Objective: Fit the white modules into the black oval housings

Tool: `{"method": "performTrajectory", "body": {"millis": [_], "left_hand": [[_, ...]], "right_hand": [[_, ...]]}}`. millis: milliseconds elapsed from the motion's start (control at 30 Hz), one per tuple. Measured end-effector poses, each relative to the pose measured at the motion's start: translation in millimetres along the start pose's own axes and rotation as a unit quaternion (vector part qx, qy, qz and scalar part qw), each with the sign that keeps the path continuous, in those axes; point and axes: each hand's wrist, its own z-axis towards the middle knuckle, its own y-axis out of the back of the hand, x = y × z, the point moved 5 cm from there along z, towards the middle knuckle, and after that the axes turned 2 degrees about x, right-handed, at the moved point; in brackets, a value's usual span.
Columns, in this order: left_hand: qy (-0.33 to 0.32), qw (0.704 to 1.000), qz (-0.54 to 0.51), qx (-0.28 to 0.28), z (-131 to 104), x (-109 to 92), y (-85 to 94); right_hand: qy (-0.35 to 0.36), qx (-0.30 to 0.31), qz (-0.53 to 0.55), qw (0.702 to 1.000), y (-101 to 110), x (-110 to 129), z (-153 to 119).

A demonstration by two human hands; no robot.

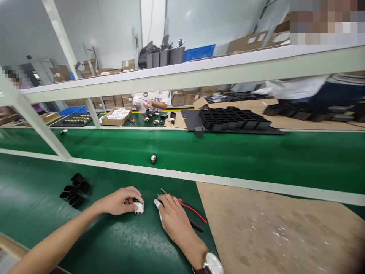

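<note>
My left hand is closed in a pinch on a small white plastic part with a yellow spot, held at the green worktop. To its right, my right hand lies palm down over a pair of pliers with red and black handles. Its fingers are spread, with a white cover on one fingertip, and they hide the middle of the pliers. The pliers' tips show just beyond the fingers. Several black plastic housings stand in a cluster left of my left hand.
A cardboard sheet covers the right side of the worktop. Beyond a pale rail runs a green belt carrying a small black-and-white assembly. Across it are black housings, a box of white parts and a co-worker's hands.
</note>
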Motion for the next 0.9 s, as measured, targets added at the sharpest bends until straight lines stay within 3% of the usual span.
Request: {"method": "performTrajectory", "body": {"millis": [100,200,267,333,400,467,567,667,800,900], "left_hand": [[-0.001,0.997,0.072,-0.037,-26,-9,11.3],[0.026,0.970,0.185,-0.159,-60,2,48.5],[0.050,0.920,0.296,-0.254,-86,17,77.5],[0.091,0.858,0.397,-0.312,-112,38,100.8],[0.137,0.815,0.458,-0.328,-132,62,115.2],[0.163,0.797,0.485,-0.322,-143,81,120.7],[0.161,0.803,0.478,-0.318,-142,91,118.2],[0.129,0.843,0.414,-0.320,-122,79,106.1],[0.072,0.924,0.264,-0.269,-79,47,68.4],[-0.002,0.953,0.200,-0.229,-49,21,31.7]], "right_hand": [[0.023,-0.029,0.031,0.999,1,4,-1],[0.038,-0.055,0.063,0.996,5,14,-1],[0.040,-0.066,0.077,0.994,9,23,0],[0.032,-0.057,0.090,0.994,11,31,2],[0.021,-0.030,0.098,0.995,10,38,4],[0.015,-0.002,0.095,0.995,6,43,5],[0.016,0.013,0.084,0.996,0,45,6],[0.013,0.010,0.094,0.995,-1,44,5],[0.001,0.032,0.088,0.996,0,44,4],[0.005,0.060,0.061,0.996,-3,49,2]]}}
